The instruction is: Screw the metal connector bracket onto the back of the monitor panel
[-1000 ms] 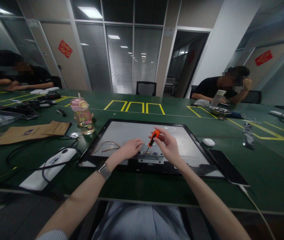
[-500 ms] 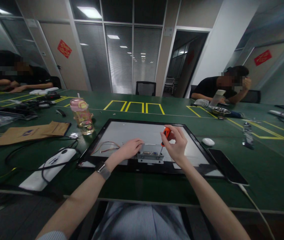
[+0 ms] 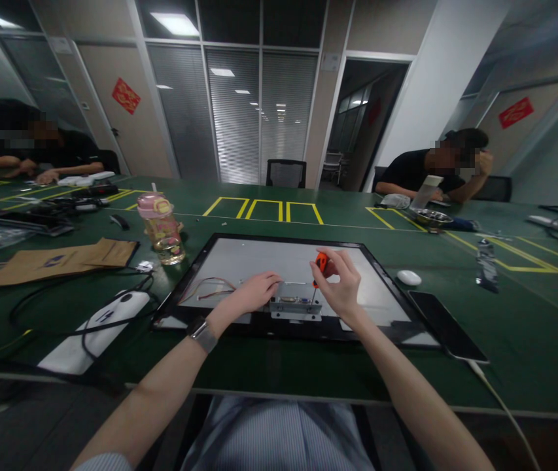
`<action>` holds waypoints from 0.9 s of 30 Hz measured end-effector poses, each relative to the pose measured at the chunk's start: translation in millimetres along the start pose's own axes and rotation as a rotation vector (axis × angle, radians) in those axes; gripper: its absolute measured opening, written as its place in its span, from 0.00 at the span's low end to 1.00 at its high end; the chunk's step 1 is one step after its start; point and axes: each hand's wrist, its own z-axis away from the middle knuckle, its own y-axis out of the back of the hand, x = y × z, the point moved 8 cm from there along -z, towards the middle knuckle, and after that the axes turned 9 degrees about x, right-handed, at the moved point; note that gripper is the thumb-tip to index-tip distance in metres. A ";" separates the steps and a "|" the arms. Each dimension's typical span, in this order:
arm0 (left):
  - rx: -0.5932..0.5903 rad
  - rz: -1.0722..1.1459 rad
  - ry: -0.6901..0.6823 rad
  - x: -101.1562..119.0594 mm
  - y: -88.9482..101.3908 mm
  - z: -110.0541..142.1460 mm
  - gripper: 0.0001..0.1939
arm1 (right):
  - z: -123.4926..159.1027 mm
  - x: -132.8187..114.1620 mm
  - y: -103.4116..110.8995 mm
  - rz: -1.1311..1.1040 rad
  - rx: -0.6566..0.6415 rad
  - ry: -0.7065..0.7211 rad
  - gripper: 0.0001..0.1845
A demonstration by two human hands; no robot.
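My right hand (image 3: pixel 340 284) pinches an orange-and-black screwdriver (image 3: pixel 320 263), its shaft pointing down at the right end of a metal bracket (image 3: pixel 296 307). Connector ports show along the bracket's face. At the bracket's left end, my left hand (image 3: pixel 259 291) keeps its fingers together and bent over the edge; its thumb is hidden. Under both hands lies a flat display panel (image 3: pixel 239 256), grey backed and black rimmed. A thin bundle of wires (image 3: pixel 212 281) rests on the panel's left side.
To the left are a pink-lidded bottle (image 3: pixel 161 229), a brown paper bag (image 3: pixel 63 260) and a white power strip (image 3: pixel 95 333) with black cables. At right lie a white case (image 3: pixel 409 278) and a phone (image 3: pixel 448 327) on a cable. People sit across the green table (image 3: pixel 259 373).
My right hand has carried the screwdriver from the bracket's left end to its right end, then shifted slightly left and turned. My left hand has stayed in place.
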 end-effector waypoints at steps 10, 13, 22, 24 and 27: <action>0.011 -0.010 -0.008 0.8 0.9 0.0 0.18 | 2.7 3.8 -1.7 0.008 -0.014 -0.001 0.11; 0.016 -0.011 -0.013 0.1 0.4 0.2 0.18 | 5.5 12.2 -8.7 -0.098 -0.127 -0.096 0.12; 0.017 -0.021 -0.014 -0.6 0.1 0.2 0.19 | -9.2 30.0 -17.6 -0.292 -0.407 -0.338 0.09; 0.011 -0.024 -0.009 -0.4 0.6 0.4 0.19 | -8.9 35.8 -18.1 -0.337 -0.482 -0.394 0.11; 0.009 -0.019 -0.002 0.2 1.9 0.6 0.19 | -6.5 40.2 -17.0 -0.416 -0.547 -0.457 0.15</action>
